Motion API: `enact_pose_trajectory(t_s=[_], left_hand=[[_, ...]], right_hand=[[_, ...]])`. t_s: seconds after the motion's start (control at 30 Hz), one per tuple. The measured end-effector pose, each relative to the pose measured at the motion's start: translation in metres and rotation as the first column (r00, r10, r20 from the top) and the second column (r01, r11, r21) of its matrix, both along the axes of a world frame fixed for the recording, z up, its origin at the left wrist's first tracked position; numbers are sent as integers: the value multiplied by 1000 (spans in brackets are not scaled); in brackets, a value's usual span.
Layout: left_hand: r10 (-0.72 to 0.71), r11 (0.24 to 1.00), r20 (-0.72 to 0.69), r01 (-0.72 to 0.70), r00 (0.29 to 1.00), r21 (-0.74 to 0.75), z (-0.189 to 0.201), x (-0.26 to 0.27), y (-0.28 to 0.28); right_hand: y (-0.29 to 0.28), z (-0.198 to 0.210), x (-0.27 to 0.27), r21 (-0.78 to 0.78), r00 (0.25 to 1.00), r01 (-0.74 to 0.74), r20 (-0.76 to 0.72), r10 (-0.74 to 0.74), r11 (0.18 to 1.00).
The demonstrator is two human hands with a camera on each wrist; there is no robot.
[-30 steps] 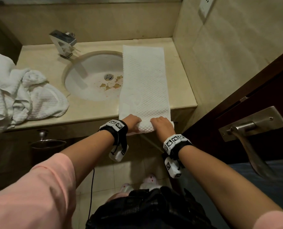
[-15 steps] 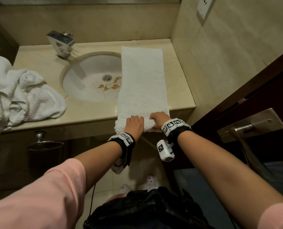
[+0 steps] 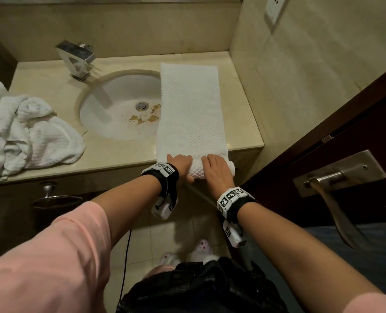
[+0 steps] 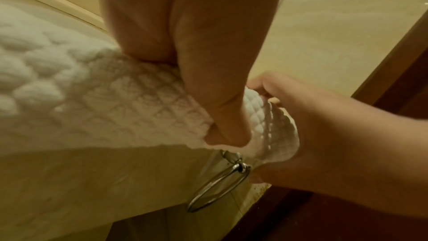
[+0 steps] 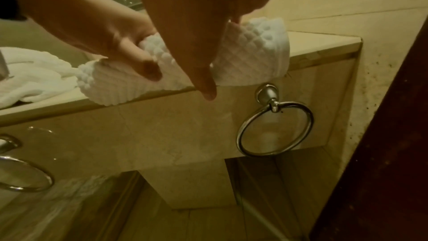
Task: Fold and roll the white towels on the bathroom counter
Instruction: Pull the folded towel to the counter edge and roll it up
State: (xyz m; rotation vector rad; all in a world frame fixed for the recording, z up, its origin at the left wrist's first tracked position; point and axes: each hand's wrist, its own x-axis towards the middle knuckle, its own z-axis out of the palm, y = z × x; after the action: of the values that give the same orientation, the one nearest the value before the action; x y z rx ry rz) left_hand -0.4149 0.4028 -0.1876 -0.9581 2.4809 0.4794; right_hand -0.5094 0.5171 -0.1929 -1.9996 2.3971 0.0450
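Observation:
A long folded white waffle towel (image 3: pixel 191 114) lies along the counter (image 3: pixel 244 123), partly over the sink's right rim. Its near end is rolled into a short roll (image 3: pixel 196 171) at the counter's front edge. My left hand (image 3: pixel 180 162) grips the roll's left part, fingers over the top and thumb underneath. My right hand (image 3: pixel 215 167) holds the right part beside it. In the right wrist view the roll (image 5: pixel 252 52) overhangs the edge, with the left hand (image 5: pixel 99 30) curled round it. The left wrist view shows the towel (image 4: pixel 92 89) and my right hand (image 4: pixel 324 135) cupping the roll's end.
A crumpled heap of white towels (image 3: pixel 29 136) lies at the counter's left end. The stained sink (image 3: pixel 120 109) and chrome faucet (image 3: pixel 76 57) are behind. Towel rings (image 5: pixel 275 129) hang on the counter's front panel. A dark door with a lever handle (image 3: pixel 336 177) stands close on the right.
Both hands have turned the towel's near end over itself, so the roll is thicker and has come up onto the counter's front edge.

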Motion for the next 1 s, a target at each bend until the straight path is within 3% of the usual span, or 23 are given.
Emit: enact_pose_trajectory(t_s=[0.2, 0.3, 0.53, 0.77, 1.0], left_hand=[[-13, 1000, -17, 13, 1000, -1, 2, 2, 4], [-31, 994, -21, 28, 999, -109, -4, 5, 11], [-88, 943, -117, 45, 989, -330, -7, 13, 22], [-69, 973, -128, 39, 989, -227, -3, 9, 11], [-16, 999, -46, 14, 999, -39, 3, -2, -10]], right_hand=[[-19, 12, 1, 118, 995, 67, -76, -58, 991], [-24, 12, 1, 253, 996, 84, -45, -75, 964], [-37, 16, -11, 307, 992, 119, -2, -124, 944], [-47, 24, -20, 334, 972, 165, 103, -210, 928], [-34, 10, -19, 212, 986, 120, 89, -141, 970]])
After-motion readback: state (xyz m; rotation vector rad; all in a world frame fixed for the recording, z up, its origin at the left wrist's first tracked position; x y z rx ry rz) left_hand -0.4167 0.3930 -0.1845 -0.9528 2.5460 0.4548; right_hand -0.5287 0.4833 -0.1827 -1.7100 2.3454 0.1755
